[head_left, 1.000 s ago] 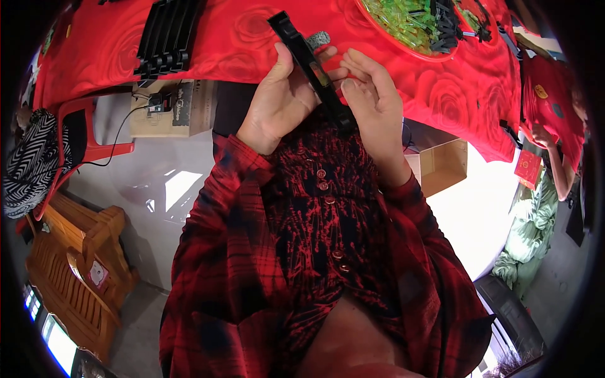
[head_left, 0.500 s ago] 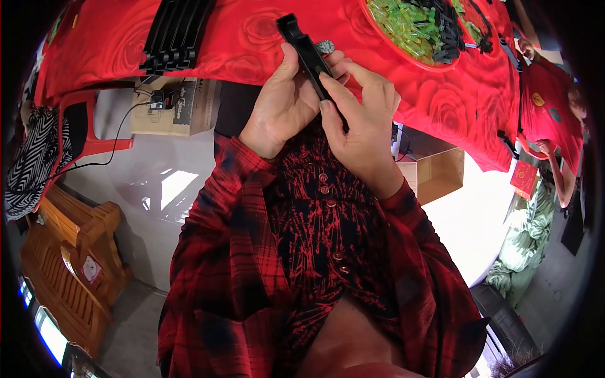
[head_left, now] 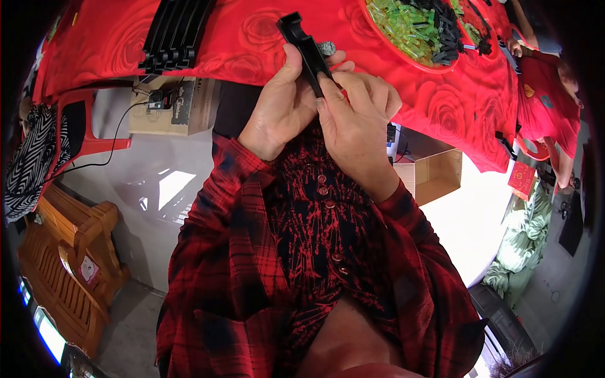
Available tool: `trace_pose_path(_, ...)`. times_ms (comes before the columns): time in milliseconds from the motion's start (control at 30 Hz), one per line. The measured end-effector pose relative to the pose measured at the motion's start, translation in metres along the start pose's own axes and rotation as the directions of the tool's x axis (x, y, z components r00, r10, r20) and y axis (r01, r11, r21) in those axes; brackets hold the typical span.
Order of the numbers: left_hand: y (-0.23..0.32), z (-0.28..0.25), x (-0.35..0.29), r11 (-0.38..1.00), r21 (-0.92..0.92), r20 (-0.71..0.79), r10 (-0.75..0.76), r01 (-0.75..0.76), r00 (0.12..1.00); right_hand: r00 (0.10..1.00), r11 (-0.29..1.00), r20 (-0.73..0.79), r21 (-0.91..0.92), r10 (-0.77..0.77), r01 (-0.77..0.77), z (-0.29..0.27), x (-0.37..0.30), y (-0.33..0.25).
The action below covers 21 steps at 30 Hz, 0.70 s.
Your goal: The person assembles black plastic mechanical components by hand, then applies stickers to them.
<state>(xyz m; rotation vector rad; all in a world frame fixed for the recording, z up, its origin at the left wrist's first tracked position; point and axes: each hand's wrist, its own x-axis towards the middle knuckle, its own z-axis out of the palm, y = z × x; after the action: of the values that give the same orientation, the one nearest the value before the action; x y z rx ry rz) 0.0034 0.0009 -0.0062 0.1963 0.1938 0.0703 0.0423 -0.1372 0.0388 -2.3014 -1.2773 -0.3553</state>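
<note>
A long black plastic channel-shaped piece (head_left: 304, 49) slants between my hands over the near edge of the red-covered table. My left hand (head_left: 280, 104) cradles it from the left, thumb up along its side and fingers behind it. From the right, my right hand (head_left: 359, 113) grips its lower end, with the thumb and forefinger pressed on it; whether a small part sits under those fingertips is hidden. A small grey speckled thing (head_left: 326, 48) shows just beyond the piece, near my left fingertips.
Similar black pieces (head_left: 176, 38) lie side by side at the table's left. A red tray (head_left: 419, 62) holds many green, yellow and black small parts at the right. Below stand cardboard boxes (head_left: 435, 176), a red chair (head_left: 94, 138) and a wooden chair (head_left: 69, 264). Another person (head_left: 548, 94) is at far right.
My right hand's fingers have curled in more, and its thumb has shifted up slightly along the black piece. The piece stays in nearly the same place. The person at far right has moved slightly.
</note>
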Motion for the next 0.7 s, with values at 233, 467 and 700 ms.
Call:
trace_pose_path(233, 0.000, 0.006, -0.004, 0.998, 0.070, -0.039, -0.003, 0.006, 0.999, 0.999, 1.000, 0.044, 0.010, 0.008, -0.009, 0.001, -0.004, 0.001)
trace_pose_path(467, 0.004, 0.006, 0.001, 1.000, -0.019, 0.042, -0.016, 0.017, 0.999, 1.000, 0.991, 0.018, 0.131, 0.024, -0.026, -0.003, -0.002, 0.005)
trace_pose_path(700, 0.019, 0.016, -0.002, 0.955, -0.297, 0.084, 0.057, -0.029, 0.995, 0.989, 0.933, -0.135, 0.359, 0.053, -0.001, -0.030, 0.012, 0.010)
